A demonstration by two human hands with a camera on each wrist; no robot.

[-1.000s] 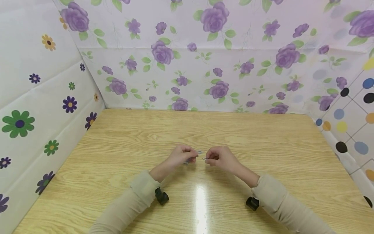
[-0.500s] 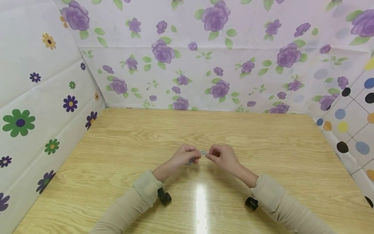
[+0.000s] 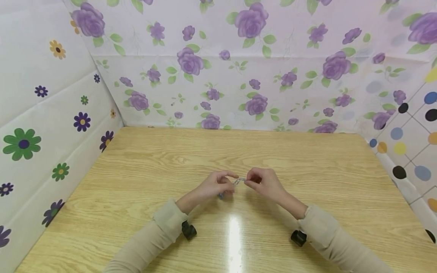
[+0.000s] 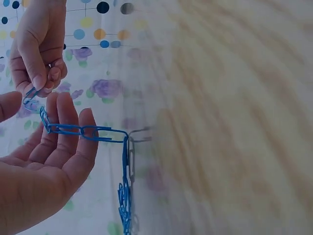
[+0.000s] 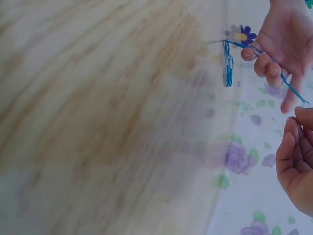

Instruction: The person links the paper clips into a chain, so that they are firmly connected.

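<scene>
A chain of blue paper clips point(image 4: 103, 134) runs between my two hands, low over the table. My right hand point(image 3: 267, 184) pinches the paper clip point(image 4: 31, 93) at one end between thumb and forefinger. The left hand point(image 3: 215, 186) has its thumb apart from its fingers, and the chain lies across those loosely bent fingers, as the left wrist view shows. Past the left fingers the rest of the chain point(image 5: 228, 63) hangs down toward the table. My right fingertips partly cover the end clip.
A wood-grain table point(image 3: 143, 163) spreads beneath both hands, with a bright light reflection in front. Flowered cloth point(image 3: 222, 87) closes off the back, and patterned sheets stand at the left and right sides. Each wrist carries a small black camera point(image 3: 299, 238).
The right hand brought its paper clip to the chain at the left fingertips, then moved slightly right. The left thumb and forefinger have spread apart, and linked clips now stretch between the hands.
</scene>
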